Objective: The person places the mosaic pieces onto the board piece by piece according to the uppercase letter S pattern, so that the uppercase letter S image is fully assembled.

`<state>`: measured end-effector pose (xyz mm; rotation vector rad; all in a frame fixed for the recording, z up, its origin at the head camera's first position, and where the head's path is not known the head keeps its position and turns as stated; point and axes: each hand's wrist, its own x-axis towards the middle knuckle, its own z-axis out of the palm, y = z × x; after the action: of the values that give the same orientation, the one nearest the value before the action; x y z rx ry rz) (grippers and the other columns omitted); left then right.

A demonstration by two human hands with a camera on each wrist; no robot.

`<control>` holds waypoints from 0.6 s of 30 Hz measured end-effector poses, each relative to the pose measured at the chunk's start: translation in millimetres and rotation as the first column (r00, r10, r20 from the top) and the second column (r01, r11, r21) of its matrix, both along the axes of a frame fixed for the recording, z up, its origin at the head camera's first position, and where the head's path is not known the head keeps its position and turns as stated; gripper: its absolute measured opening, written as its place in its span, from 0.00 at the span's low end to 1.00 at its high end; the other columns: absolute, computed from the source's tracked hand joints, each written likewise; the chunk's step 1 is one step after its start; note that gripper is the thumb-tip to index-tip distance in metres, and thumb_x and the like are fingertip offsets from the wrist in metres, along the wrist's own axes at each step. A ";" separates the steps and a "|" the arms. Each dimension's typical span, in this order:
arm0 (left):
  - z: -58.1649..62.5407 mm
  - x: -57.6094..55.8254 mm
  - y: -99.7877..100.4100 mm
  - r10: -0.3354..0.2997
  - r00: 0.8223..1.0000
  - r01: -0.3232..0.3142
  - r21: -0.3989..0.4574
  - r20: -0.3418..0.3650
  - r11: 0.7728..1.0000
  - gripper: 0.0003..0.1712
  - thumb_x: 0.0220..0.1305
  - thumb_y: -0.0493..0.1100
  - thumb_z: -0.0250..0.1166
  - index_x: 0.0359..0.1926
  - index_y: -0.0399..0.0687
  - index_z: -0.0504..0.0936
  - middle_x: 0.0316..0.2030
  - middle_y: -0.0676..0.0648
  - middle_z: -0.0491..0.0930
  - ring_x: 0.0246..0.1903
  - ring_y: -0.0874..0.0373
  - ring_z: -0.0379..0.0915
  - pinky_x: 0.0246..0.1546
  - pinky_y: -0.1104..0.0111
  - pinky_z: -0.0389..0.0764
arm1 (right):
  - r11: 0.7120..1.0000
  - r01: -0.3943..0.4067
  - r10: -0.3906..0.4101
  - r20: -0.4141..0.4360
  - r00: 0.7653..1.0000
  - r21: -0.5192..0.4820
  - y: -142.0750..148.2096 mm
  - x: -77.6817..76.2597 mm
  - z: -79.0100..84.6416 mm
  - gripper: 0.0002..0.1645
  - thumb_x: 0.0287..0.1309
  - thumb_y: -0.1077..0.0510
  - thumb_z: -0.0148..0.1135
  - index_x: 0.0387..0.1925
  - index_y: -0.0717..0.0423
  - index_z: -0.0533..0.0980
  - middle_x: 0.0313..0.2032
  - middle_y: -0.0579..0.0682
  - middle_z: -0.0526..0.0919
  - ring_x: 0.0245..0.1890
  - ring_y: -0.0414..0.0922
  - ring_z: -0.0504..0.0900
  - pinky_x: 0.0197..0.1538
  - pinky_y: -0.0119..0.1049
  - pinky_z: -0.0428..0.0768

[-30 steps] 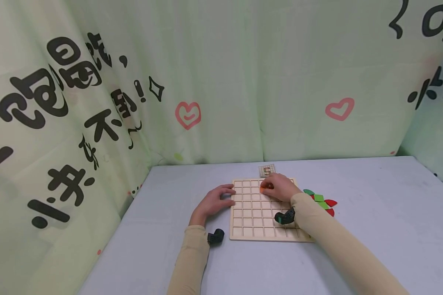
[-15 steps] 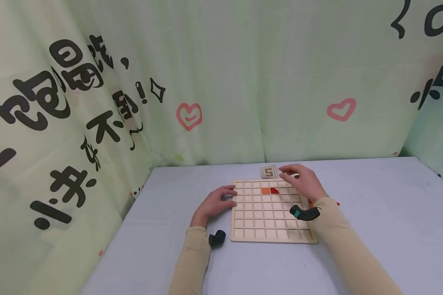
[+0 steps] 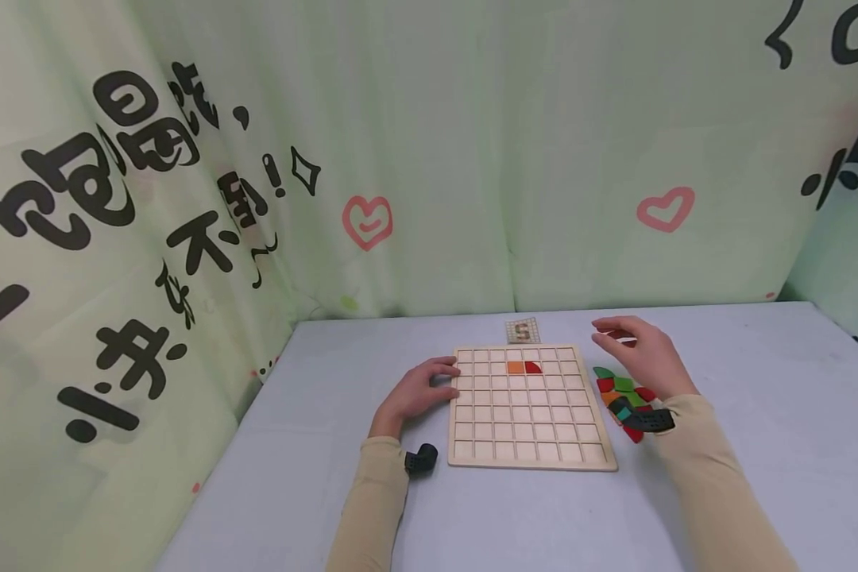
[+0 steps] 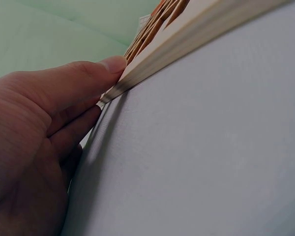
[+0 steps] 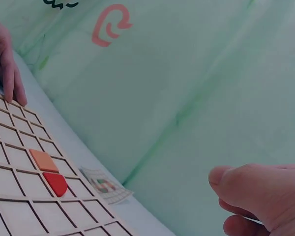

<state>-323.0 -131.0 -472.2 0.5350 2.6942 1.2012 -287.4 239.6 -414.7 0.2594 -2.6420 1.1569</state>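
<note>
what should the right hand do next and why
Probably lower to the loose pieces beside the board and pick one up: no piece shows in the right hand, only an orange piece and a red piece sit in the grid, and the left hand rests at its left edge.

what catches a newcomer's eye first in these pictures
Probably the bold black lettering on the pale green curtain, at the head view's left. Next, the orange square piece and red rounded piece side by side in the square wooden grid board. Loose red, green and orange pieces lie right of it.
</note>
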 end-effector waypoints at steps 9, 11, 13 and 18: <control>2.3 0.5 -0.3 0.005 1.000 -0.005 -0.004 0.000 1.000 0.22 0.65 0.45 0.69 0.59 0.45 0.82 0.71 0.49 0.70 0.74 0.49 0.58 0.75 0.53 0.60 | 0.999 -0.010 0.008 0.058 0.998 0.032 8.6 3.0 -3.2 0.27 0.71 0.48 0.59 0.61 0.62 0.74 0.56 0.64 0.79 0.54 0.59 0.76 0.54 0.49 0.78; 1.6 0.5 -0.7 0.000 1.000 0.000 -0.005 -0.001 1.000 0.22 0.65 0.44 0.68 0.59 0.44 0.82 0.71 0.49 0.70 0.75 0.49 0.58 0.75 0.53 0.60 | 0.998 -0.016 0.013 0.066 0.998 0.056 11.2 3.5 -4.2 0.27 0.70 0.50 0.60 0.61 0.63 0.74 0.57 0.64 0.79 0.55 0.60 0.75 0.55 0.54 0.79; 1.1 0.4 -0.9 -0.004 1.000 0.004 -0.003 -0.002 1.000 0.22 0.65 0.44 0.68 0.59 0.44 0.82 0.71 0.49 0.70 0.75 0.49 0.58 0.75 0.53 0.60 | 0.996 -0.021 0.016 0.066 0.998 0.082 14.5 4.0 -5.2 0.26 0.69 0.51 0.61 0.61 0.64 0.74 0.57 0.65 0.78 0.55 0.60 0.75 0.56 0.58 0.78; 0.3 -0.1 -0.8 -0.008 1.000 0.008 -0.004 -0.006 1.000 0.22 0.65 0.44 0.68 0.59 0.44 0.82 0.71 0.49 0.70 0.75 0.49 0.57 0.76 0.53 0.59 | 0.994 -0.020 0.011 0.083 0.996 0.108 23.3 4.7 -8.8 0.26 0.69 0.51 0.61 0.61 0.64 0.75 0.57 0.66 0.79 0.54 0.63 0.77 0.54 0.59 0.80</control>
<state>-323.1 -131.7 -471.9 0.5500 2.6965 1.1933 -282.7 262.9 -423.5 0.2585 -2.7847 1.0510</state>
